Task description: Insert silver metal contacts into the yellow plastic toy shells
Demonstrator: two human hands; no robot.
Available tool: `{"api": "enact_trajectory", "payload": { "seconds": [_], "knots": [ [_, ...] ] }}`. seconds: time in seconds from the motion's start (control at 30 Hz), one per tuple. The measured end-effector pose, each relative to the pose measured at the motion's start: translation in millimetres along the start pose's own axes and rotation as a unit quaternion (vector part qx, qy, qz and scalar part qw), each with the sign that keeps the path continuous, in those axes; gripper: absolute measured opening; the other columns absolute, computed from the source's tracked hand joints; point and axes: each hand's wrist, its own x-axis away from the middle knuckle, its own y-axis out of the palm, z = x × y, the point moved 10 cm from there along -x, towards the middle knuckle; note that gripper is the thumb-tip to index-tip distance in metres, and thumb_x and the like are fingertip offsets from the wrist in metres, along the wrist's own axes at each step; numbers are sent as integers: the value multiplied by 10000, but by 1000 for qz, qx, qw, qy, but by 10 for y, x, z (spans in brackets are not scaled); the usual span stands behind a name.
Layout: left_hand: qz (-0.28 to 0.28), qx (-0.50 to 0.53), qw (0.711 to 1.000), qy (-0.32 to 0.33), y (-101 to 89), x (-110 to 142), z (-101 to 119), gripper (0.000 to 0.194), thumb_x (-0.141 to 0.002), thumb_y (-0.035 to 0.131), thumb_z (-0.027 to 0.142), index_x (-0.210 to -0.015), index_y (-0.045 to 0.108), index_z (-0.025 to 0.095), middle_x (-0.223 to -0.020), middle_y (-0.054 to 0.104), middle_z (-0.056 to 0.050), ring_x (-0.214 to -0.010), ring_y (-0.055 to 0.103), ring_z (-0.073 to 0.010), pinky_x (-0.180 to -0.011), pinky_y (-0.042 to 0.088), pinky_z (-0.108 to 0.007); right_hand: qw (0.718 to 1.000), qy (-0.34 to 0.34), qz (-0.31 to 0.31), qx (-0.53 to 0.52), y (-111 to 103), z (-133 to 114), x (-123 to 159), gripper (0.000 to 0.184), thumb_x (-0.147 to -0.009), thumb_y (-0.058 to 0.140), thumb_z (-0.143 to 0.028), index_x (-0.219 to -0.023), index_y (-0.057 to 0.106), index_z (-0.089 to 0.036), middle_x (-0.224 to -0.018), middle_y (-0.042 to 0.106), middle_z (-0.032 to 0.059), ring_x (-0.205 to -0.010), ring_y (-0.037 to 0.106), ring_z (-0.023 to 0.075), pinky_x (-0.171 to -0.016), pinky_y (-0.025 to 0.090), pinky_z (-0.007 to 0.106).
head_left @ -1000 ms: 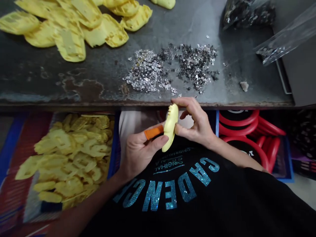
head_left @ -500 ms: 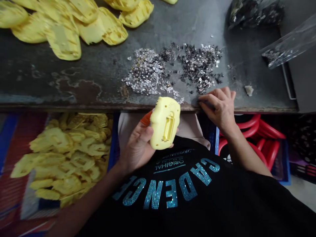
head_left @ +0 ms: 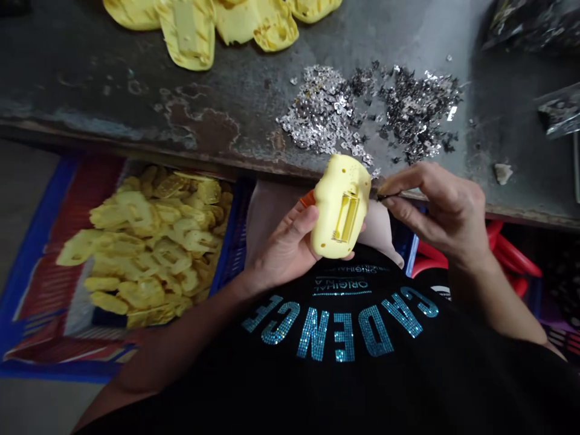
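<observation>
My left hand [head_left: 294, 241] is wrapped round a yellow plastic shell [head_left: 333, 193], its open battery compartment [head_left: 347, 219] facing me. Orange tape or a finger cover [head_left: 308, 198] shows on one finger. Just right of the shell, my right hand [head_left: 435, 205] pinches a small dark metal piece [head_left: 382, 197] between thumb and forefinger; it looks like a battery contact, though little of it shows. On the bench beyond lie a heap of silvery metal contacts [head_left: 317, 115] and a heap of darker ones [head_left: 419, 112].
Several yellow shells [head_left: 188, 36] lie on the metal bench [head_left: 113, 103] at the back left. Below its edge stands a blue crate [head_left: 229, 235] of yellow parts [head_left: 154, 241]. Red curved parts [head_left: 512, 257] are under the bench at right, plastic bags [head_left: 562, 112] above.
My right hand has come off the bench edge toward the shell, a small dark piece in its pinch. The view has shifted, so the bench appears further right and tilted.
</observation>
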Motion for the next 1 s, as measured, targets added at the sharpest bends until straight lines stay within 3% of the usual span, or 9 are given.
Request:
{"api": "enact_trajectory", "payload": {
  "seconds": [0.23,0.5,0.63,0.73,0.9,1.0],
  "knots": [
    [-38,27,999,-1,113,65,38,734,-790,964,736,-1318,761,267,-1154,875,-51,-1099,878,-381,-613,714,-325,994,-4,-107,7,181,-214,-229,168,-1109,692,-446,-1113,798,-316,-1082,804,50,-1000,753,273,-899,670,486],
    [-69,41,997,-14,164,84,4,793,-810,932,755,-1389,767,238,-1355,849,-71,-1285,820,-429,-623,709,-289,990,16,-142,-18,213,-261,-366,268,-1124,674,-493,-971,784,-303,-968,711,28,-995,728,245,-1038,682,541],
    [-90,61,994,-11,202,73,-8,666,-899,886,709,-1371,778,252,-1398,842,-60,-1309,814,-406,-660,726,-279,987,-30,-156,28,244,-353,-378,293,-1147,622,-488,-994,776,-291,-1035,731,40,-1017,743,258,-1008,707,549],
    [-92,57,994,-7,222,59,4,693,-876,903,720,-1368,778,248,-1355,859,-55,-1291,823,-402,-657,727,-274,982,-60,-166,71,273,-393,-344,262,-1153,616,-453,-1040,788,-291,-1072,756,48,-1037,751,261,-996,717,518],
    [-74,51,996,-15,207,48,0,792,-799,950,749,-1373,776,231,-1332,866,-55,-1277,823,-421,-659,726,-304,982,-91,-100,130,199,-440,-238,182,-1153,608,-306,-1171,790,-307,-1042,792,29,-917,734,225,-841,686,446],
    [-47,45,998,-3,145,52,-8,761,-811,940,767,-1354,792,256,-1329,860,-85,-1240,844,-403,-655,735,-328,992,-85,-25,89,104,-422,-160,178,-1129,642,-247,-1214,782,-318,-1101,818,35,-931,750,234,-836,667,458]
  ]
}}
